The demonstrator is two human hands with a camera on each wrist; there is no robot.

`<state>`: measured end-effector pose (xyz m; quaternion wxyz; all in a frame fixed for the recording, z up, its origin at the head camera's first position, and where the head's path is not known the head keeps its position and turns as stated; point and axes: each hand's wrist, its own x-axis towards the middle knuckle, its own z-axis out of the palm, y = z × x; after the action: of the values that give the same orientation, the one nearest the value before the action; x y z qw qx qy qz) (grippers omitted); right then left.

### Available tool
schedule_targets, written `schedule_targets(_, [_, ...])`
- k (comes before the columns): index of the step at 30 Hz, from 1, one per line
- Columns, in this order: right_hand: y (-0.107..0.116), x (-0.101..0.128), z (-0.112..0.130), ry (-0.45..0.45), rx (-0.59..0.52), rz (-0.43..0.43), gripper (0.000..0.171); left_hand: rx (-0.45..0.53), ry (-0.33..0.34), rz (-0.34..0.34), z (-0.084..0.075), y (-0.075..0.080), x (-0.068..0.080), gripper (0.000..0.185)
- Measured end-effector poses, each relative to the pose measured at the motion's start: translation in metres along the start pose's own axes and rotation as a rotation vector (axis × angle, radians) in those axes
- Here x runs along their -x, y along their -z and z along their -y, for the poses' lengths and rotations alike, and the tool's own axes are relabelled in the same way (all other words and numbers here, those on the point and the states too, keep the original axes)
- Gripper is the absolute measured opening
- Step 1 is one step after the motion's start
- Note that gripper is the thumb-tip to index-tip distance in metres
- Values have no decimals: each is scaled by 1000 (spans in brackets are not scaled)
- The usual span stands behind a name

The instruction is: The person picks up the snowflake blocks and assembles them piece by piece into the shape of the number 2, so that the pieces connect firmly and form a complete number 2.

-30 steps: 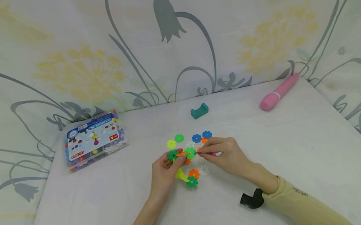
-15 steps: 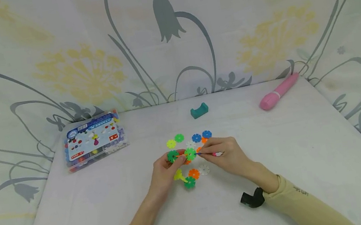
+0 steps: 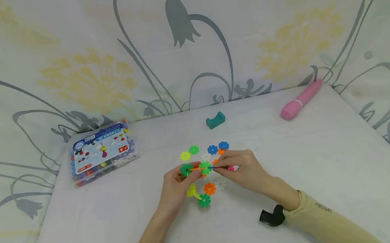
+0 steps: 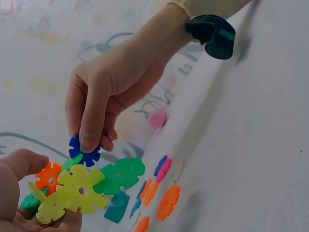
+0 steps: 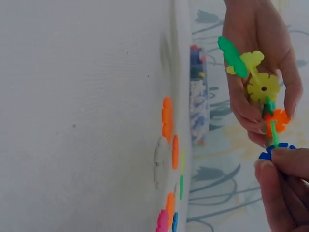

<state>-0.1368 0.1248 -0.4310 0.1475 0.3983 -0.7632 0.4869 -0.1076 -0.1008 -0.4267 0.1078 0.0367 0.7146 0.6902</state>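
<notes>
At frame centre, a blue disc (image 4: pixel 83 151) is pinched by the right hand (image 3: pixel 241 169), touching the right end of the disc cluster (image 3: pixel 194 170) gripped by the left hand (image 3: pixel 176 187).

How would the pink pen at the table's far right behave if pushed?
The pink pen looks round-bodied and lies flat, so it would likely roll if nudged sideways. It looks like rigid plastic, probably stiff and light. Its smooth surface may be a bit slippery.

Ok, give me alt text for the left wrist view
A right hand pinches a blue snowflake disc against a linked cluster of discs held by the left hand. Loose discs lie on the white table.
</notes>
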Motion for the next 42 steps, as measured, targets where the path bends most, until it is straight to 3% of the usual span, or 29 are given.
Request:
schedule_targets(4, [5, 0, 5, -167, -34, 88, 12, -16, -9, -7, 0, 1, -1, 31])
schedule_targets(7, [9, -2, 7, -294, -61, 108, 7, -8, 1, 14, 0, 2, -2, 34])
schedule_targets(14, [14, -5, 10, -543, -122, 160, 19, -16, 28, 65, 1, 1, 0, 41])
schedule_targets(21, [14, -7, 10, -558, -190, 277, 10, -7, 27, 115, 3, -1, 0, 43])
schedule_targets(29, [14, -6, 9, -540, -212, 298, 11, -45, -8, 146, 5, -3, 1, 31])
schedule_targets(35, [17, -8, 4, -582, -137, 238, 20, -54, 26, 52, 6, -3, -1, 27])
schedule_targets(39, [23, -7, -2, -650, 3, 196, 19, -30, 61, -32, 5, -2, -2, 26])
schedule_targets(42, [24, -6, -5, -667, 132, 244, 16, -11, 73, -68, 4, -2, -2, 25])
